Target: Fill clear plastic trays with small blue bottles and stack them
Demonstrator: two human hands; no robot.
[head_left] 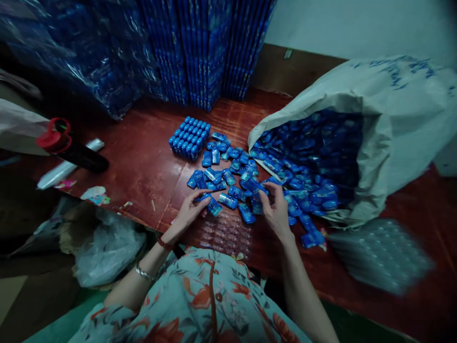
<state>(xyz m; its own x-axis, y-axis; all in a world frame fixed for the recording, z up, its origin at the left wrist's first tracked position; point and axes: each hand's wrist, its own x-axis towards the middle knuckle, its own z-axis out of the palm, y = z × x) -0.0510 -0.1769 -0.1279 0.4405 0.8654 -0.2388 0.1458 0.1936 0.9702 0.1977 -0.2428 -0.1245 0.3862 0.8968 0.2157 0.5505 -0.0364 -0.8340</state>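
My left hand [194, 208] has its fingers closed on a small blue packet [214, 206] with a printed label. Between the thumb and fingers of my right hand [275, 205] is another blue packet [254, 186], over the loose pile [228, 176]. Below my hands, near the table's front edge, lies a clear plastic tray [226, 233] with rows of hollows. Behind the pile stands a neat block of blue pieces [189, 137] in rows.
A big white sack [407, 128] lies open at the right, spilling blue packets. Clear trays [383, 255] are stacked at front right. A black bottle with a red lid [82, 155] lies tilted at the left. Blue stacks [203, 52] line the back of the red table [143, 138].
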